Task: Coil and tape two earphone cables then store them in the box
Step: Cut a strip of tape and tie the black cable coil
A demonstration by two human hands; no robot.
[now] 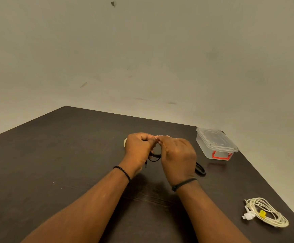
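Table (pixel 72 155) dark matt wood-grain; box (pixel 216 146) clear glossy plastic, red latch.

Both forearms reach forward, left hand (pixel 139 148) and right hand (pixel 177 155) raised together, fingers curled, fingertips meeting.

Two hands are seen, the left hand (pixel 139 148) and the right hand (pixel 177 155), each wrist ringed by one black band. Two cables are counted: one black cable (pixel 154 157) between the hands and one white cable (pixel 267 212), coiled, bearing one yellow tape strip (pixel 262 213). One lidded box (pixel 216 145) is counted on one desk (pixel 72 155).
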